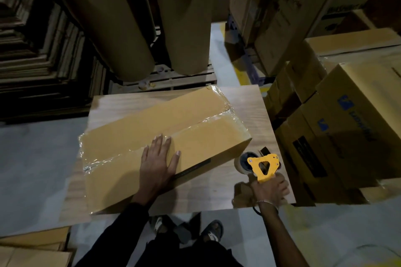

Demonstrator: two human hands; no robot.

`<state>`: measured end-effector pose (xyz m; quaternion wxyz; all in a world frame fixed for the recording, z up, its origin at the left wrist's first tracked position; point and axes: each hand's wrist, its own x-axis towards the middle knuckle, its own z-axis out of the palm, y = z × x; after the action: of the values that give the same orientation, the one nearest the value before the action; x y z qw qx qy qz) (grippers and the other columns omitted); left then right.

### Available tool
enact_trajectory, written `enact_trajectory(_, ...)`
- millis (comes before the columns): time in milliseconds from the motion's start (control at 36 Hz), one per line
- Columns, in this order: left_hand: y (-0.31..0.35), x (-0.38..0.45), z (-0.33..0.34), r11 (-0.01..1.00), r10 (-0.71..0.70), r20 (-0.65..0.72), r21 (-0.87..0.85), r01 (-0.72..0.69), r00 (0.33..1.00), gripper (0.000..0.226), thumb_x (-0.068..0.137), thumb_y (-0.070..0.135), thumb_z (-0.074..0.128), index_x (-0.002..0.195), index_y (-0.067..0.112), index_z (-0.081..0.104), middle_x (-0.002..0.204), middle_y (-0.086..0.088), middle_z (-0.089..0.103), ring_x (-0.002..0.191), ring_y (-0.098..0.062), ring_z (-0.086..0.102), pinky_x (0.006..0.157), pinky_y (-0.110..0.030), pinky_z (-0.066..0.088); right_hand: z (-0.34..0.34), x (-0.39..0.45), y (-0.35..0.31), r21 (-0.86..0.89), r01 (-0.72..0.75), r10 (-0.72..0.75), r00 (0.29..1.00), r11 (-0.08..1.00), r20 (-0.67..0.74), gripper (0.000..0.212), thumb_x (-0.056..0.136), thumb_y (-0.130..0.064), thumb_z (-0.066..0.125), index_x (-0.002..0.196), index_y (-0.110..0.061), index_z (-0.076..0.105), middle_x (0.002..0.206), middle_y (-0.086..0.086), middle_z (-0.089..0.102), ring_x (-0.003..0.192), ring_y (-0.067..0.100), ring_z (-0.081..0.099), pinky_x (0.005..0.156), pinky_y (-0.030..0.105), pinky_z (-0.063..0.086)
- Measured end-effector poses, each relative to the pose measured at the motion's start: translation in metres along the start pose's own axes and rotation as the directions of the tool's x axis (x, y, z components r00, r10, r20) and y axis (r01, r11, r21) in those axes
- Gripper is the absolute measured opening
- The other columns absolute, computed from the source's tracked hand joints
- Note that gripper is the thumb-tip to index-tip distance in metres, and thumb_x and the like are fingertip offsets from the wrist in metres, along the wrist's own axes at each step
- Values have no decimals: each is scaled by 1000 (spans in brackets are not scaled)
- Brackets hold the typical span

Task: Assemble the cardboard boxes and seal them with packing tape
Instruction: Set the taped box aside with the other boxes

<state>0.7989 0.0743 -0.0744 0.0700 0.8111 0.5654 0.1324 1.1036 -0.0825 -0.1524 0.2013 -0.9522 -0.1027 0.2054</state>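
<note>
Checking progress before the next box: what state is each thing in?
Cardboard box: closed, centre seam taped, lying on the wooden table.
Tape dispenser: gripped, off the box.
Left hand: flat on the box.
Right hand: closed on the dispenser handle.

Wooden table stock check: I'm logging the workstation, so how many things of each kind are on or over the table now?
Long brown cardboard box, sealed with clear tape: 1
Yellow tape dispenser: 1
Hands: 2, left and right
Total: 4
</note>
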Motion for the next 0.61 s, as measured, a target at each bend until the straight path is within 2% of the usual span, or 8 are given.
enact_trajectory(139, -44, -15, -10, 998, -14, -43, 65, 17, 999, 62, 103, 54, 48, 153, 18, 52, 164, -17, 40, 151, -35, 38, 119, -55, 32, -25, -17, -87, 210, 235, -205, 966, 949, -159, 63, 82, -18, 76, 138, -12, 47, 144, 15, 45, 131, 37, 42, 100, 56, 43)
enact_trajectory(222, -76, -25, -25, 974, -162, 8, 165, 159, 987, 69, 101, 63, 38, 156, 22, 47, 163, -18, 40, 149, -38, 38, 116, -59, 32, -30, -20, -145, 367, 331, -283, 942, 869, -180, 41, 94, -30, 64, 133, -18, 54, 141, 8, 48, 130, 29, 45, 104, 52, 42)
enact_trajectory(333, -110, -43, -42, 884, -413, 3, 240, 400, 911, 83, 97, 73, 30, 157, 17, 40, 158, -30, 37, 146, -47, 34, 112, -67, 29, -19, -20, -188, 442, 280, -280, 958, 852, -67, 41, 93, -53, 52, 122, -25, 61, 130, 1, 61, 120, 26, 56, 109, 59, 40)
enact_trajectory(389, -115, -46, -50, 825, -550, -20, 144, 547, 835, 95, 91, 82, 30, 154, 13, 41, 153, -37, 37, 142, -52, 36, 110, -70, 30, -12, -24, -194, 382, 276, -292, 956, 882, -16, 45, 92, -54, 57, 127, -24, 61, 132, 3, 62, 127, 30, 53, 112, 58, 36)
enact_trajectory(444, -116, -42, -58, 746, -665, 10, -19, 665, 747, 109, 82, 94, 36, 154, 12, 35, 150, -40, 33, 133, -59, 44, 103, -70, 40, -9, -28, -196, 263, 310, -319, 948, 914, -11, 59, 89, -53, 67, 137, -23, 55, 140, 5, 56, 135, 33, 46, 113, 56, 32)
enact_trajectory(500, -119, -33, -66, 627, -754, 107, -175, 759, 648, 115, 76, 93, 57, 157, 18, 24, 158, -34, 27, 125, -60, 51, 97, -68, 47, -10, -30, -201, 206, 316, -323, 946, 926, 2, 70, 86, -54, 71, 144, -21, 52, 145, 8, 52, 138, 35, 41, 112, 57, 29)
enact_trajectory(528, -122, -29, -70, 574, -777, 147, -232, 785, 612, 116, 73, 88, 66, 157, 21, 22, 157, -30, 33, 122, -58, 55, 96, -67, 48, -11, -30, -205, 206, 311, -322, 947, 928, 21, 72, 86, -54, 72, 146, -20, 52, 146, 9, 51, 139, 35, 41, 112, 57, 28)
enact_trajectory(611, -141, -21, -77, 545, -775, 151, -332, 770, 613, 104, 70, 82, 75, 142, 20, 31, 131, -27, 57, 106, -53, 63, 89, -65, 51, -14, -33, -224, 213, 337, -356, 933, 917, 58, 70, 86, -52, 75, 145, -19, 56, 146, 10, 54, 138, 36, 44, 113, 56, 30)
